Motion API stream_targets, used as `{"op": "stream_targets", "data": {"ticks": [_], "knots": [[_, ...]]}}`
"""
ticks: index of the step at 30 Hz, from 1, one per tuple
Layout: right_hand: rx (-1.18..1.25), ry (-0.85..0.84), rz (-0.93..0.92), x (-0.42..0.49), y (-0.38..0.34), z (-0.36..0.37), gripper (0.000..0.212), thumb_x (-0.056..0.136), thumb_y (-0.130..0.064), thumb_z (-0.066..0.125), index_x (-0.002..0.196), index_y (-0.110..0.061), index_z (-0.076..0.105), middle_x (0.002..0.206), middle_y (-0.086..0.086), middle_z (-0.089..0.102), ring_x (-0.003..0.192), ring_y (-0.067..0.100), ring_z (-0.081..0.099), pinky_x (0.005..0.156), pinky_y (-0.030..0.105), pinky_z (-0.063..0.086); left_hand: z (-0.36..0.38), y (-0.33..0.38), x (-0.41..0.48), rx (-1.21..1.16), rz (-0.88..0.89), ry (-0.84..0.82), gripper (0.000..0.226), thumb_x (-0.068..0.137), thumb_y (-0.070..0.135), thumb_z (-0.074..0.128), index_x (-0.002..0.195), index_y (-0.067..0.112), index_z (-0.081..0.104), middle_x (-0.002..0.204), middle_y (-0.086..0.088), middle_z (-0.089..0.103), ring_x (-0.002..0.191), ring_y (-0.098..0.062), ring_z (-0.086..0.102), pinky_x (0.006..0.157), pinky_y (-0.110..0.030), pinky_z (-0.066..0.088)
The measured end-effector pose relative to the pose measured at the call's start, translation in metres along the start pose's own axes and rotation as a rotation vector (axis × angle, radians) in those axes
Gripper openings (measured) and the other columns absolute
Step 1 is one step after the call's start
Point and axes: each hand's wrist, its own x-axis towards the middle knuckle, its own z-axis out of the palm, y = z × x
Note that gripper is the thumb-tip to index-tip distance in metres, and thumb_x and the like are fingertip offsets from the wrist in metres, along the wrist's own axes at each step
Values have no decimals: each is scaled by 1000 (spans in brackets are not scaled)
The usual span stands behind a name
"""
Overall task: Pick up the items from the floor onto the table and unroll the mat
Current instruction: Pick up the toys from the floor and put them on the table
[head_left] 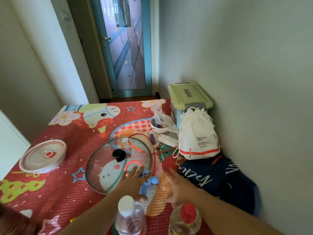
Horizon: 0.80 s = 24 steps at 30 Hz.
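A red cartoon-print mat [71,150] lies spread flat under all the items. My left hand [133,179] hovers with fingers spread over a blue plastic toy [149,184] and a pink ring [133,164], at the near rim of a glass pot lid [108,156]. My right hand [179,187] curls around an orange translucent object [164,185] beside a dark navy cloth [220,180]. A thin red cord [154,156] loops from the toy over the lid.
A round lidded container [42,155] sits at the left. At the back right stand a white bowl [160,123], a white drawstring bag [198,138] and a green-lidded box [189,97] against the wall. Two plastic bottles [130,216] [186,219] stand nearest me.
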Motion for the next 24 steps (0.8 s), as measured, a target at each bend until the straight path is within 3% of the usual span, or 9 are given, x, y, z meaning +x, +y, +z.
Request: {"op": "stream_targets", "data": {"ticks": [3,9,17,21,24], "knots": [[-7,-7,-25,-6,-5,-15,97,79,-35,66,150,-22,3,159,5,-7,146,22,-4,116,34,14,-7,-4,-5,-35,-23,54,88,82,62,52,148,37,-2,158,1,-14,145,-25,-14,116,-53,0],[86,101,22,-31,-21,-63,90,83,-45,59,151,-24,5,160,1,-3,145,18,2,116,33,11,-51,-15,-30,-220,-62,202,83,83,58,52,147,39,3,159,4,-7,146,-21,-9,117,-49,7],[82,317,-31,-86,-90,-142,79,82,-43,59,147,-24,18,151,0,28,134,20,33,105,34,33,-151,-12,-93,-250,-30,355,78,86,51,53,148,33,8,159,3,2,147,-19,-3,118,-51,10],[77,404,-83,-121,-126,-167,76,82,-42,60,145,-24,21,150,-3,30,134,20,33,100,27,30,-186,2,-131,-252,8,421,76,88,50,52,149,29,12,159,2,6,147,-19,0,118,-41,7],[32,441,-101,-145,-143,-182,75,85,-45,59,145,-22,21,152,-1,27,136,20,30,104,30,29,-202,12,-160,-258,19,456,76,88,51,52,149,27,14,159,3,7,147,-20,2,118,-39,6]]}}
